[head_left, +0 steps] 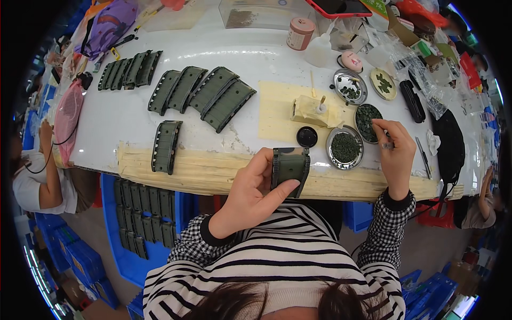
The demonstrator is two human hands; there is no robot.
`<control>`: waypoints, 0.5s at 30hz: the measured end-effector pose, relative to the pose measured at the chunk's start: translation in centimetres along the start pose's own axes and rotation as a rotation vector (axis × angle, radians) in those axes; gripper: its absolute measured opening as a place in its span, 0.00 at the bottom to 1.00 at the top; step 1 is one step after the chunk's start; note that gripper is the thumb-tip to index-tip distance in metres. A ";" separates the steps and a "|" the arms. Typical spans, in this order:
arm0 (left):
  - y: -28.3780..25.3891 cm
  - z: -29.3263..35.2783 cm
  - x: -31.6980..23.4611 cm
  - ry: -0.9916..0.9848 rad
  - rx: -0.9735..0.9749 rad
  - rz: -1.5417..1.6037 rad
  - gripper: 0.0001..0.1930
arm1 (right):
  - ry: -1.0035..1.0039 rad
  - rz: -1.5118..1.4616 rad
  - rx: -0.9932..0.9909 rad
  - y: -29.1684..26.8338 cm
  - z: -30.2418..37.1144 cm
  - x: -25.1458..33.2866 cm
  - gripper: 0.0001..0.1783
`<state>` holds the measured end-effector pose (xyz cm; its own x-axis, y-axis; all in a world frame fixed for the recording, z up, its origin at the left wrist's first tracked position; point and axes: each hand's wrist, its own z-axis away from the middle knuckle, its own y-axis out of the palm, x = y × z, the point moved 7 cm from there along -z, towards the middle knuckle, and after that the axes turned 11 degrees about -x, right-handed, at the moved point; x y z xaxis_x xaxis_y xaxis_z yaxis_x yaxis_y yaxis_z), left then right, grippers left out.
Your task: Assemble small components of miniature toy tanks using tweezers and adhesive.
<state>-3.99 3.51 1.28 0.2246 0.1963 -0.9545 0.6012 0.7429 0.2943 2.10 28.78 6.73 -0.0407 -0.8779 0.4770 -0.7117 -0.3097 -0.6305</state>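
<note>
My left hand (pixel 246 198) grips a dark green curved plastic part (pixel 292 165) with ribbed edges, held up at the table's front edge. My right hand (pixel 397 152) is at the rim of a round tin of dark green chips (pixel 365 118), its thumb and fingertips pinched together. Whatever lies between those fingertips is too small to make out. Just left of that hand stands a second round tin with finer green bits (pixel 345 148). A small black round cap (pixel 306 137) lies beyond the held part.
Similar green curved parts (pixel 184 88) lie in groups at the left, and more fill a blue bin (pixel 114 234) below. A tape-wrapped block (pixel 309 111) stands on yellow paper. Farther back are a pink canister (pixel 300 34), small dishes (pixel 383 84) and a black case (pixel 412 101).
</note>
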 end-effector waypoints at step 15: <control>0.3 -0.2 0.0 -0.016 -0.013 0.026 0.18 | 0.043 -0.421 0.064 1.2 1.5 8.2 0.14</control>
<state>-4.02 3.84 1.36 0.2529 0.2054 -0.9454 0.5852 0.7457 0.3186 1.95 20.69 8.99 0.2140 -0.6542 0.7254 -0.6278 -0.6611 -0.4110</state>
